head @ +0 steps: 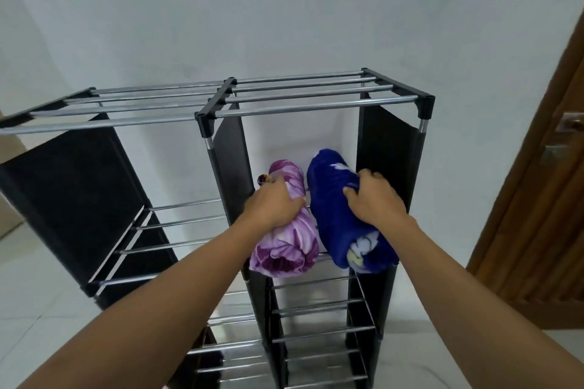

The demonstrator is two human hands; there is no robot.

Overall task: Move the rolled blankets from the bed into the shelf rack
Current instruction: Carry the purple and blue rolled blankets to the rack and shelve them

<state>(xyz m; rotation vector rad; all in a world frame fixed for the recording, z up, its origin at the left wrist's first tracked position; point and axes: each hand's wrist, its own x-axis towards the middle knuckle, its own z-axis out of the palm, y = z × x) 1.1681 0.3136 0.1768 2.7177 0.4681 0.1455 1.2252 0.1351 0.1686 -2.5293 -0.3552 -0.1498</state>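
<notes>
Two rolled blankets lie side by side on the upper right tier of the black shelf rack (319,104). The purple floral blanket (289,246) is on the left and my left hand (273,204) grips it from above. Beside it lies the dark blue blanket (335,218) with pale flowers, and my right hand (374,196) clutches its top. Both rolls point front to back, their near ends sticking out past the front rail. The bed is out of view.
The rack has metal rails and black fabric side panels, with bare tiers in the left column (177,224) and below (319,313). It stands against a pale wall. A wooden door (543,199) is at the right. White floor tiles surround the rack.
</notes>
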